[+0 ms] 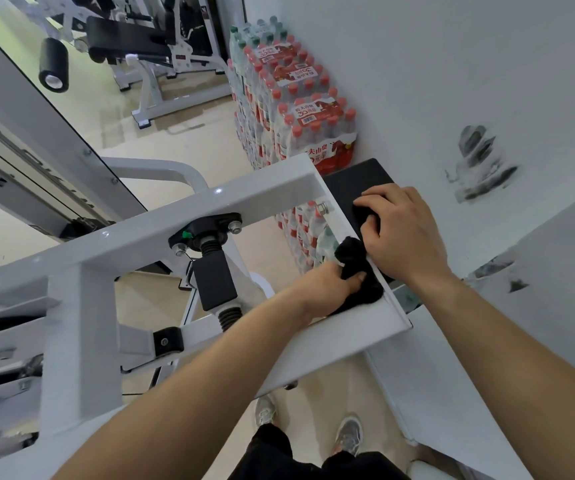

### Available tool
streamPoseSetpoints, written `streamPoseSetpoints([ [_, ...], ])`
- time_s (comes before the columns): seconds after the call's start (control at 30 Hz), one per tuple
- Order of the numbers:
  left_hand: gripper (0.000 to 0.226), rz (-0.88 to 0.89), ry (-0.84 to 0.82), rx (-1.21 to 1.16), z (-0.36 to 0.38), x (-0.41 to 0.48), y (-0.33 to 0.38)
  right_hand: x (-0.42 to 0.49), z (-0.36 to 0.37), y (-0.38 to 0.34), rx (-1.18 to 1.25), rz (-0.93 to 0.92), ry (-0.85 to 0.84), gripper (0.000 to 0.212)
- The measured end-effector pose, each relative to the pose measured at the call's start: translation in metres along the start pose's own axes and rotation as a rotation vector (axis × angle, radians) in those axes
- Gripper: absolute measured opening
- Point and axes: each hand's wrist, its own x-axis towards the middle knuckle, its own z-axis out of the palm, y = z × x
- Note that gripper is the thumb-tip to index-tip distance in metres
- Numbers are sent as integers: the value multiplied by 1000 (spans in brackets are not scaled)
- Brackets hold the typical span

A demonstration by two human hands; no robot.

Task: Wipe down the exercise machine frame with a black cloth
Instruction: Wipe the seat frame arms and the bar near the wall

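Left forearm, left hand fisted around black cloth on frame; right hand (grip unclear) on pad.

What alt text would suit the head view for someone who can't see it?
A left hand grips a black cloth against the edge of a white frame, while the right hand rests on a black pad beside it. Packs of bottles stand stacked against the wall behind.

The black cloth is bunched into a crumpled wad, gripped by the left hand against the flat right-hand end of the exercise machine frame. The frame is glossy white square tubing with visible bolts.
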Motion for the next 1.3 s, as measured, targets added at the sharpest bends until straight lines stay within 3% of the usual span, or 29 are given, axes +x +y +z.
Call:
streamPoseSetpoints([
  [0.17,35,20,40,40,-10,6,-5,0,1,1,23,1,11,32],
  [0.23,32,-14,45,-45,-10,7,-9,0,1,1,20,-1,15,31],
  [0.37,46,-90,76,-241,-2,8,-14,0,2,1,21,0,34,30],
  [0.53,39,-63,101,-25,-2,19,-12,0,2,2,9,2,31,28],
  [0.77,8,48,65,224,-1,28,-14,1,4,1,19,-2,51,29],
  [0.93,31,82,59,432,-3,34,-11,0,6,5,24,-9,59,29],
  [1.03,30,27,142,414,-40,31,-12,-1,5,5,35,-5,38,26],
  [1.13,46,13,281,349,-78,15,-9,1,-3,3,133,-18,3,23],
  [1.3,58,203,471,124,-91,-2,34,-1,-19,-14,505,-8,-70,45],
])
